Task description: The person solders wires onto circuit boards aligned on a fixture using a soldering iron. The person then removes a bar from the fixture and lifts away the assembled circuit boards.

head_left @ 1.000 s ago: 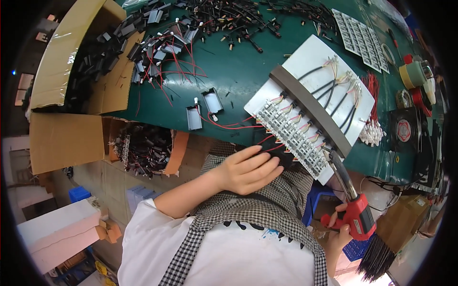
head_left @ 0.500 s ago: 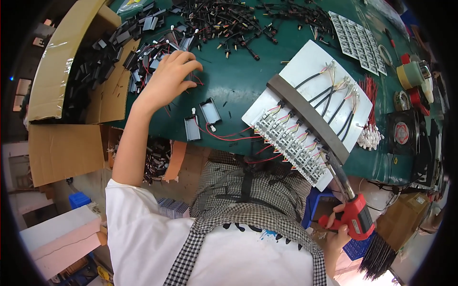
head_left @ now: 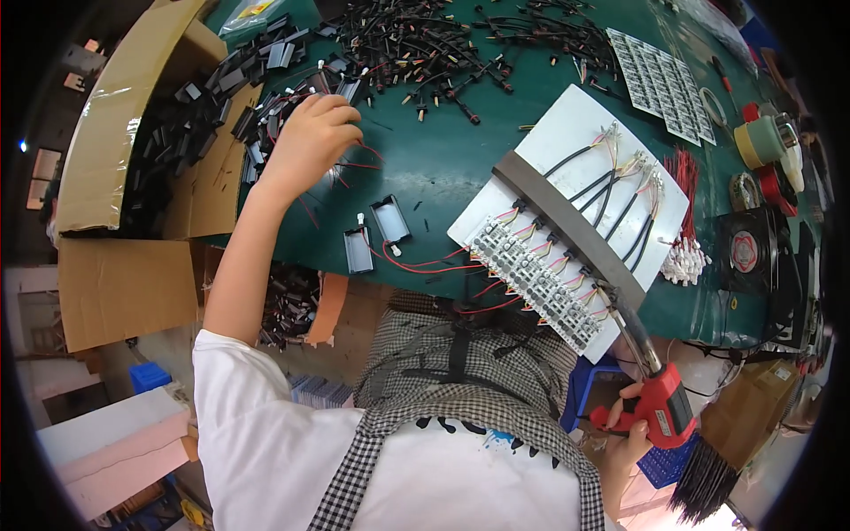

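Observation:
My left hand (head_left: 312,142) reaches to the edge of a pile of small grey-black plastic housings with red wires. Its fingers are curled together, and what they pinch is hidden; thin red wires (head_left: 361,165) stick out beside it. My right hand (head_left: 627,442) grips a red soldering gun (head_left: 666,409) at the lower right. The gun's metal tip meets the near right end of a white board (head_left: 567,119). On that board lies a row of small circuit boards (head_left: 536,274), with black cables running under a dark bar (head_left: 575,230).
Two open housings (head_left: 390,219) with red leads lie left of the board. Black cable connectors (head_left: 416,53) heap at the back. An open cardboard box (head_left: 97,150) of housings stands left. Circuit panels (head_left: 660,84), red wires (head_left: 683,221), a tape roll (head_left: 759,143) and a fan (head_left: 745,250) are right.
My left hand has shifted slightly and its fingers have drawn closer together among the housings. The soldering gun stays at nearly the same place.

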